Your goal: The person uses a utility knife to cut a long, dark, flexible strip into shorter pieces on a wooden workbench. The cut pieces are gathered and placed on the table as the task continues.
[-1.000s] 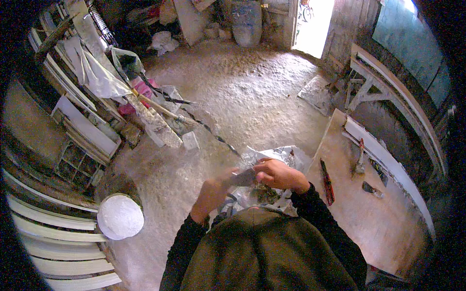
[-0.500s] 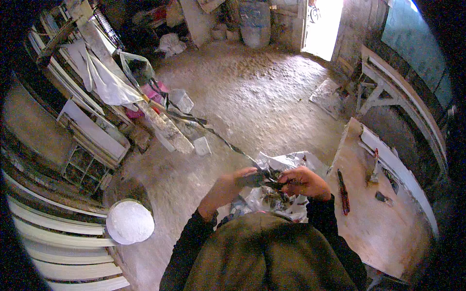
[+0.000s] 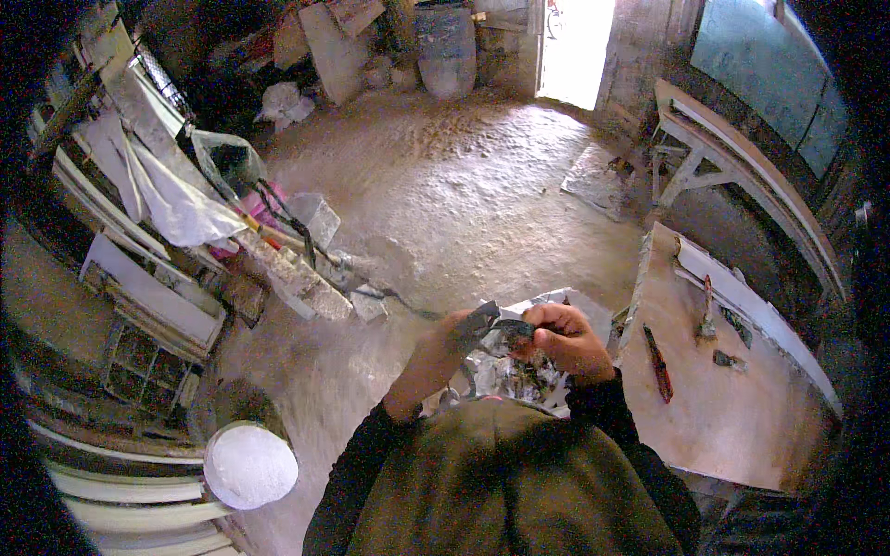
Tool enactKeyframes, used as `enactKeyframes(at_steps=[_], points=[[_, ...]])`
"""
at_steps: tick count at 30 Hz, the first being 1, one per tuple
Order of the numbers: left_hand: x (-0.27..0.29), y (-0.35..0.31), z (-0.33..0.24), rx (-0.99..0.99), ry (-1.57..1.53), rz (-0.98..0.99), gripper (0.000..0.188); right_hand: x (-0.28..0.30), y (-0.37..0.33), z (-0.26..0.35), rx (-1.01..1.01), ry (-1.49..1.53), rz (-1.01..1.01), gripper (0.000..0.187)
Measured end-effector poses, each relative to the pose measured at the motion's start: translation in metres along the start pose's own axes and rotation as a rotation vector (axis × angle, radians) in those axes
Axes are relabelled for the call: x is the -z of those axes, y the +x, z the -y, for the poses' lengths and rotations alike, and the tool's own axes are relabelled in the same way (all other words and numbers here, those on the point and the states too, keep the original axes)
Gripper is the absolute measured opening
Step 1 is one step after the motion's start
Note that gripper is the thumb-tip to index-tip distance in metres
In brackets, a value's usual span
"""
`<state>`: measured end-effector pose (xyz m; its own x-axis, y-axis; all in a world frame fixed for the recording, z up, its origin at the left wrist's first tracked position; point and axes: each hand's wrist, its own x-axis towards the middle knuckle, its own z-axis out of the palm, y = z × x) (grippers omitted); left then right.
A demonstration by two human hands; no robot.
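Here, your left hand (image 3: 441,352) closes around a dark, flat strip (image 3: 509,326) while your right hand (image 3: 572,347) pinches its curved part near crumpled white sheeting (image 3: 549,297).

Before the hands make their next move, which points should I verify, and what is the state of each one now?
1. Left hand gripping the dark strip: ok.
2. Right hand gripping it too: ok.
3. Strip straight between the hands: not ok, it curves.
4. Strip joined to the dark length trailing away at upper left: cannot tell, the left hand covers that place.
5. Red tool and brush lying on the tabletop, apart from both hands: ok.
6. White-topped container apart from both hands: ok.
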<state>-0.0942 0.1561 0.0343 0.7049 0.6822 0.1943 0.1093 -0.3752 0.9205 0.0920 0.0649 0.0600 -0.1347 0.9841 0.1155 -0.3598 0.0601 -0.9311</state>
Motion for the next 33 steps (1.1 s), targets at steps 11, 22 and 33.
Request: enactKeyframes(at_steps=[11,22,33], points=[[0.037,0.001,-0.006,0.012,0.027,0.102,0.043,-0.033,0.047,-0.028,0.088,0.018,-0.111,0.01],[0.055,0.007,0.012,0.009,0.161,0.129,0.022,-0.046,0.082,-0.051,0.39,-0.255,-0.247,0.039],[0.053,0.009,-0.021,-0.335,-0.083,0.202,0.03,-0.05,0.1,-0.041,0.354,-0.455,0.304,0.088]])
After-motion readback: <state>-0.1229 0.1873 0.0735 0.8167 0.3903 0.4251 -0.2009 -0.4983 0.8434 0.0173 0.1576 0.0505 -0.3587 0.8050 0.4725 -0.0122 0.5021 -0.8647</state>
